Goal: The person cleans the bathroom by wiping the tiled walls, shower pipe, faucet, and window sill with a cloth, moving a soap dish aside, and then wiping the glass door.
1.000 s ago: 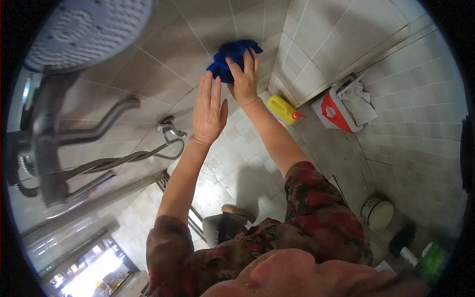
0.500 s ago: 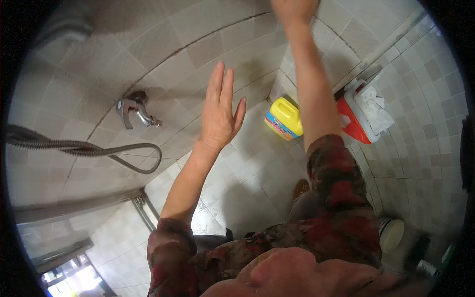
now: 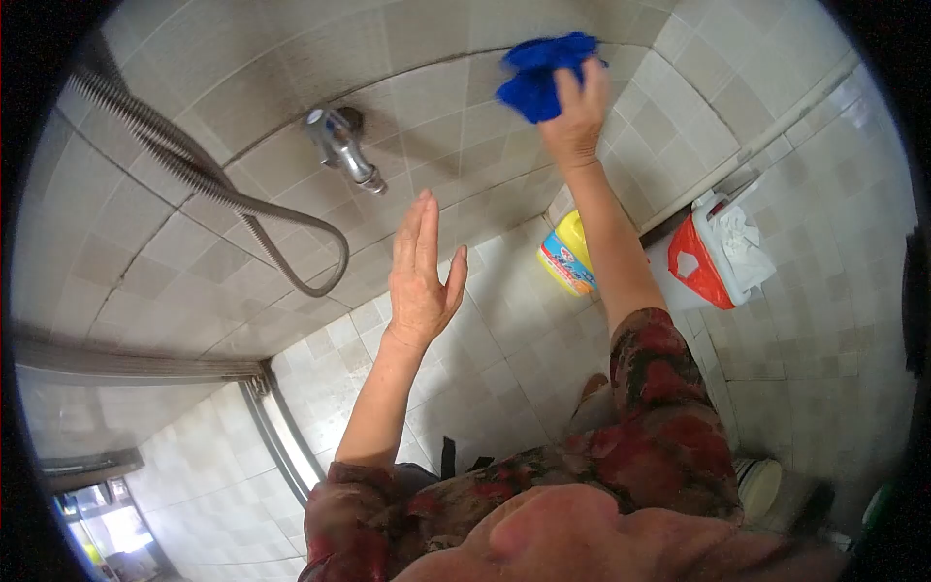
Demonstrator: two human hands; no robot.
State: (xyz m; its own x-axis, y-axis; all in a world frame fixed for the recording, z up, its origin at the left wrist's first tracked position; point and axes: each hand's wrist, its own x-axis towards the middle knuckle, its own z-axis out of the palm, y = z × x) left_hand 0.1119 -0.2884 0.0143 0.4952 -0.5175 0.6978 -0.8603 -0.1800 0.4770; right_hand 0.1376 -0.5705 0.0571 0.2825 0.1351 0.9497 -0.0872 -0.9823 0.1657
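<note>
Up on the tiled wall, a blue cloth lies bunched under my right hand, whose fingers press and grip it near the corner. My left hand is raised in the air with fingers stretched out and thumb apart, holding nothing. Just above and left of it, a chrome tap juts from the wall. Below my right forearm, a yellow jug with a blue label stands on the floor, partly hidden by the arm.
A grey metal shower hose loops down along the left wall. On the right, a bin with a red bag holds white tissue. A pale bucket sits at lower right. Tiled floor lies below my hands.
The view has tilted up, so the tap, hose and jug appear lower. My right hand, cut off at the top before, now shows with the blue cloth. My left hand stays open.
</note>
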